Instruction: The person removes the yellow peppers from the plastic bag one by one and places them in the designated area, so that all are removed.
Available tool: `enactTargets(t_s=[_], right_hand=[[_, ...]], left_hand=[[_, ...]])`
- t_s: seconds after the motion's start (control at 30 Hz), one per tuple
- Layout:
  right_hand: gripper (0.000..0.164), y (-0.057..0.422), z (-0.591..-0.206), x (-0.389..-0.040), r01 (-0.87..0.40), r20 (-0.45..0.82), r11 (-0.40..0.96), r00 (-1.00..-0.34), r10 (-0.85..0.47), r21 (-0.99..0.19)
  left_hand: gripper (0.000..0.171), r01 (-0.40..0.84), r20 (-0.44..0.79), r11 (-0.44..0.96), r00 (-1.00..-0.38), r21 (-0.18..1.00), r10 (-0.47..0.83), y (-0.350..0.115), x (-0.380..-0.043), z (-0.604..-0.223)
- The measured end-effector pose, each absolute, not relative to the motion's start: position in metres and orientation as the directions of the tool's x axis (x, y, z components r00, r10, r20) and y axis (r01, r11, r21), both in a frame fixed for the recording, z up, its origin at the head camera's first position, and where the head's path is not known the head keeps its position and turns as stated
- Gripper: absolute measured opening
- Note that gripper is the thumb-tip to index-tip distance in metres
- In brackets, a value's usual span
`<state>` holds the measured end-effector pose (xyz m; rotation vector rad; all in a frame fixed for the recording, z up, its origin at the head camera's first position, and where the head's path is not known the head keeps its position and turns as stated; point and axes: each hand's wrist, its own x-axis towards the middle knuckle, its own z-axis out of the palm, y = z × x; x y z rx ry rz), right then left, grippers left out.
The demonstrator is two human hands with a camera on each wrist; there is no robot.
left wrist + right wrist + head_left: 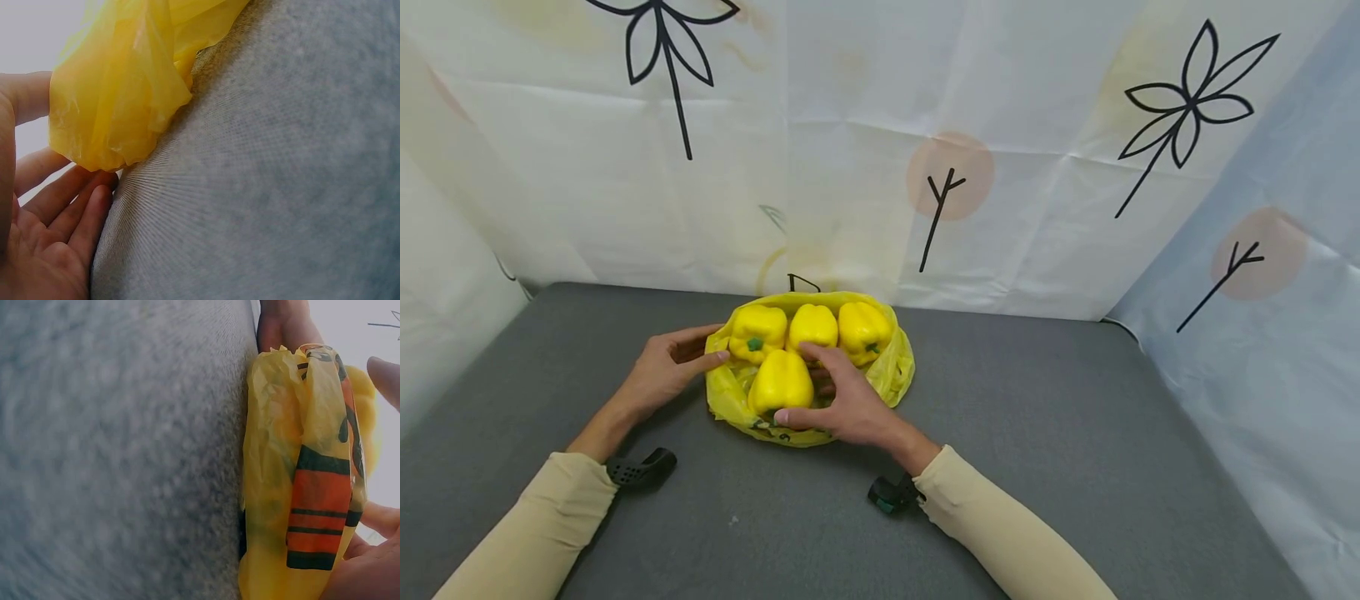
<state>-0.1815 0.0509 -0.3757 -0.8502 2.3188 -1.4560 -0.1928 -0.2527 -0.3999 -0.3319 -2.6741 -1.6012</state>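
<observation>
Several yellow bell peppers (758, 331) sit in a yellow plastic bag (895, 375) whose mouth is spread wide with a rolled-down rim. My left hand (664, 371) is at the bag's left side, thumb tip at the rim and fingers reaching along the outside; the left wrist view has those fingers fairly straight under the crinkled plastic (119, 94). Over the front of the bag, my right hand (857, 404) spreads its thumb and fingers about the nearest bell pepper (781, 382), with a gap at the palm. Orange and dark print (319, 506) marks the bag's front.
The bag rests on a grey cloth-covered table (1037, 450), near its back edge. Behind stands a white curtain (850, 167) with leaf and tree drawings, continuing down both sides. Dark straps (643, 468) sit at both wrists, below beige sleeves (542, 517).
</observation>
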Motion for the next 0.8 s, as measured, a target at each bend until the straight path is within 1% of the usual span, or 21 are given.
enactTargets(t_s=[0.4,0.57,0.8], right_hand=[[0.085,0.0483,-0.3844,-0.1842,-0.398,0.117,0.306,-0.752,-0.649,-0.865],[0.088,0.0477,-0.3847,-0.1834,-0.415,0.124,0.315,-0.749,-0.651,-0.854],[0.084,0.0484,-0.3856,-0.1837,-0.417,0.129,0.323,-0.758,-0.639,-0.85]], left_hand=[[0.06,0.18,0.11,0.467,-0.979,0.865,0.174,-0.2528,-0.1921,-0.4005],[0.061,0.176,0.106,0.463,-0.979,0.868,0.174,-0.2527,-0.1918,-0.4001],[0.061,0.172,0.103,0.465,-0.98,0.868,0.171,-0.2518,-0.1921,-0.3992]])
